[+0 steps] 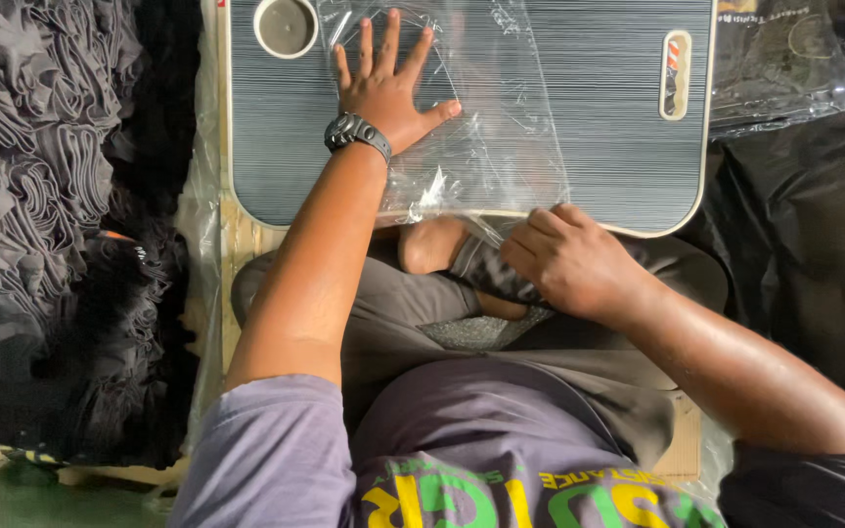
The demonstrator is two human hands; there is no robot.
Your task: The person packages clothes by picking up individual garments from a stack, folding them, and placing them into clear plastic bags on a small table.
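Currently left hand (386,86) flat, fingers spread, pressing clear plastic bag (481,137) onto grey lap tray (599,108). Right hand (564,259) curled at bag's near edge, apparently pinching it; grip partly hidden. Round cup recess (286,26) just left of left hand. Folded grey fabric stacks (31,147) farther left.

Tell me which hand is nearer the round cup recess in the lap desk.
Left. The left hand lies flat on the clear plastic bag, just right of the recess. The right hand is at the desk's near edge, farther away.
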